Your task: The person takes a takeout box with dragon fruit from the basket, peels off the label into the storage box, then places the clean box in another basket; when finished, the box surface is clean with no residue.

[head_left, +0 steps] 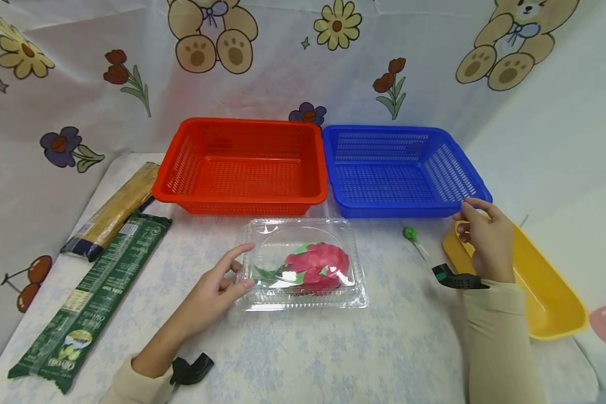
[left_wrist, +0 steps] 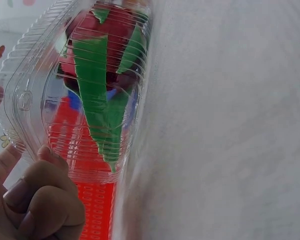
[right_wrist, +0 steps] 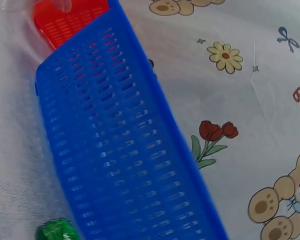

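A clear plastic clamshell box (head_left: 262, 231), lid down, lies on the table with a pink and green dragon fruit (head_left: 317, 264) inside. At its left side, my left hand (head_left: 217, 289) touches the lid with spread thumb and index finger; the other fingers are bent. The left wrist view shows these fingers (left_wrist: 57, 200) right at the box's corner. My right hand (head_left: 490, 238) is over the far end of a yellow plastic basket (head_left: 550, 292), fingers bent near its rim. I cannot tell whether it grips anything. Left of this hand lies a green-wrapped lollipop (head_left: 410, 234).
A red basket (head_left: 242, 207) and a blue basket (head_left: 394, 212) stand side by side at the back, before a patterned cloth. On the left lie a green packet (head_left: 93, 297) and a pack of dry spaghetti (head_left: 118, 205). A thin stick (head_left: 524, 220) shows beside the yellow basket's rim.
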Demonstrator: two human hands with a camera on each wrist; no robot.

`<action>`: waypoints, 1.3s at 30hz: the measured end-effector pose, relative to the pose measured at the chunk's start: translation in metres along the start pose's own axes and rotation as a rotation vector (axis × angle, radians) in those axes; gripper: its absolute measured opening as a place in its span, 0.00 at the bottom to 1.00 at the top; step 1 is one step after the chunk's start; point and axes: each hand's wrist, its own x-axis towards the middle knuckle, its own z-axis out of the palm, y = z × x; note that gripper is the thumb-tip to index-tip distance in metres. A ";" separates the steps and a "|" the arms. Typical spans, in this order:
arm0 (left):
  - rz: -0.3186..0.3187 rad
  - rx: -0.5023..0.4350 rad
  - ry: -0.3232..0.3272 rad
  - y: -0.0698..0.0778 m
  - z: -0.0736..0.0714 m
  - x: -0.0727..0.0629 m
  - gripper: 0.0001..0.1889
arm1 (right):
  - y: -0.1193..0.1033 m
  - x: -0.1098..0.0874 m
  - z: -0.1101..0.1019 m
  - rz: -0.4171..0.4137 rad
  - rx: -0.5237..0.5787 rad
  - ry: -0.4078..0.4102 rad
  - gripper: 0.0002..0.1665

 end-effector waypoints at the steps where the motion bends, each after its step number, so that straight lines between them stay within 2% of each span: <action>1: 0.003 -0.001 -0.001 0.000 0.000 0.000 0.33 | 0.003 0.002 0.000 0.011 0.026 0.001 0.22; 9: 0.003 0.001 -0.005 0.000 0.000 0.001 0.33 | 0.011 0.011 0.003 0.043 0.129 0.072 0.20; 13: 0.006 0.004 -0.002 0.001 0.000 0.001 0.33 | 0.010 0.013 0.004 0.061 0.172 0.102 0.23; 20: 0.010 0.000 0.000 0.001 0.000 0.000 0.33 | 0.010 0.019 0.005 0.052 0.152 0.108 0.33; 35: 0.014 -0.019 0.001 0.001 0.002 0.000 0.33 | 0.012 0.021 0.005 0.032 0.177 0.111 0.30; 39: 0.028 -0.060 0.033 0.001 0.006 0.001 0.33 | 0.011 0.021 0.004 0.034 0.163 0.109 0.29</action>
